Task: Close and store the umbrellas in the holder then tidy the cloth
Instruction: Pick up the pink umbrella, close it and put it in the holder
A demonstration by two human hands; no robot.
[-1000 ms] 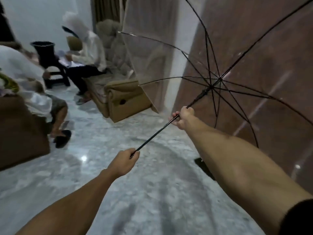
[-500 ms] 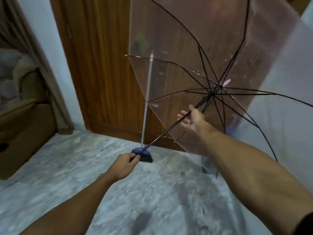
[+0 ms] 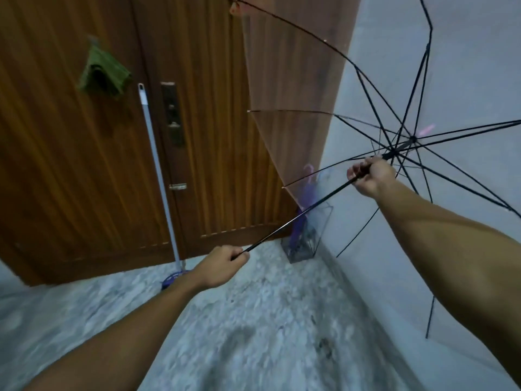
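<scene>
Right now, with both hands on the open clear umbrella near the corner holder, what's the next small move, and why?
Probably slide the right hand down the shaft toward the left hand, pulling the runner to fold the canopy. The umbrella is fully spread, ribs out, and too wide for the clear holder in the corner, which already holds a purple umbrella.

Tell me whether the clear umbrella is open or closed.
Open. The clear umbrella has its ribs fanned out and canopy spread; the right hand grips the shaft near the hub, the left hand its lower end.
</scene>
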